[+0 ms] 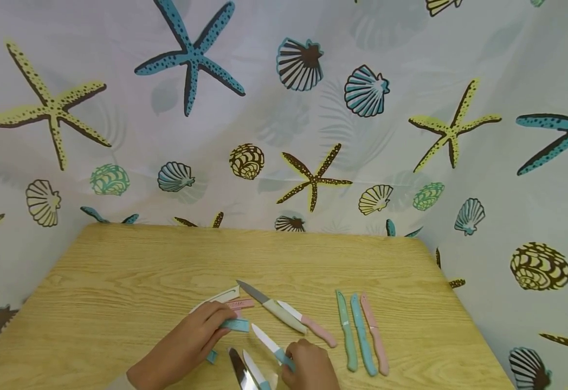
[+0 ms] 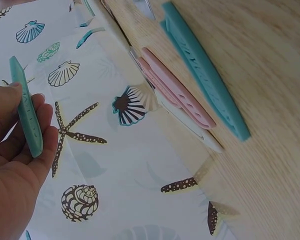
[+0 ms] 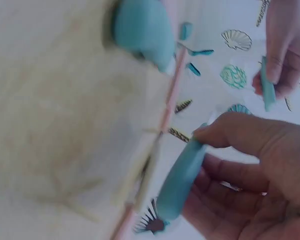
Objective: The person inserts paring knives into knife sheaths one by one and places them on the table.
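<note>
In the head view my left hand (image 1: 197, 334) pinches a blue knife sheath (image 1: 237, 325) between thumb and fingers, just above the table. My right hand (image 1: 311, 364) grips a paring knife by its blue handle (image 3: 181, 177). Its bare blade (image 1: 266, 338) points up and left, the tip close to the sheath's end but apart from it. Beneath my left hand lies another blue sheath (image 1: 211, 356), partly hidden. Pink sheaths (image 2: 177, 92) and a cream sheath (image 1: 225, 295) lie beyond that hand. The right wrist view is blurred.
Unsheathed knives lie about: a cream-handled knife (image 1: 281, 314), a pink-handled knife (image 1: 315, 329), a blue-handled knife (image 1: 255, 368) and a dark, shiny blade (image 1: 240, 368). At right, a green knife (image 1: 348, 338), a blue knife (image 1: 363, 338) and a pink knife (image 1: 375, 338) lie side by side, sheathed.
</note>
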Demonstrator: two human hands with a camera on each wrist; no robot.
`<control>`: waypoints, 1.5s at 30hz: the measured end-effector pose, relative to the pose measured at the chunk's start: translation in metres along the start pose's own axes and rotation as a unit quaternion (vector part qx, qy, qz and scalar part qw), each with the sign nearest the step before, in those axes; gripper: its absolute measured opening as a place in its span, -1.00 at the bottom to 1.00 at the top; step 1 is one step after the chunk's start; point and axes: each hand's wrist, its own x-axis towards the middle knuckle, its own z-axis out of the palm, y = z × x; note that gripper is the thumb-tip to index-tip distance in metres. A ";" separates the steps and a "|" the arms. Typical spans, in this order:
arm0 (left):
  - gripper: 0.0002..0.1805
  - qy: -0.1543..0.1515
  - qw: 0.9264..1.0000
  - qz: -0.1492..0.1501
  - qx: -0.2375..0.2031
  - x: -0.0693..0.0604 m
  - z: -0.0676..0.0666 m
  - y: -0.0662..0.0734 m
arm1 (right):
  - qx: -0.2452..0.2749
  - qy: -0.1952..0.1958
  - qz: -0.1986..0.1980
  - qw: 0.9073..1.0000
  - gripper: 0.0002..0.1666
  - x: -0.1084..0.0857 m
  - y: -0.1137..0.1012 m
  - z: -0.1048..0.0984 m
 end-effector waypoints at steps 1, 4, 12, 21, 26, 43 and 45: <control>-0.78 0.001 1.000 0.001 0.000 0.000 0.000 0.000 | 0.003 0.014 -0.011 1.000 -0.85 -0.001 0.001 -0.004; -0.75 0.002 1.000 0.004 0.002 0.000 0.000 0.000 | -0.007 0.068 -0.050 0.996 -0.83 -0.007 0.004 -0.016; -0.66 0.008 1.000 0.007 0.000 0.002 0.000 -0.003 | -0.049 0.173 -0.145 0.973 -0.80 -0.014 0.005 -0.030; -0.58 0.020 0.999 0.025 -0.004 0.003 0.002 -0.002 | -0.056 0.140 -0.174 0.973 -0.79 -0.012 0.002 -0.035; -0.65 0.013 1.000 0.027 -0.003 0.000 0.002 -0.002 | -0.085 0.138 -0.186 0.969 -0.79 -0.011 0.002 -0.038; -0.62 0.018 0.997 0.062 -0.032 -0.006 0.008 -0.003 | -0.152 0.072 -0.206 0.964 -0.84 -0.008 -0.004 -0.045; -0.62 0.014 0.998 0.058 -0.035 -0.006 0.007 -0.003 | -0.155 0.069 -0.212 0.963 -0.83 -0.007 -0.004 -0.045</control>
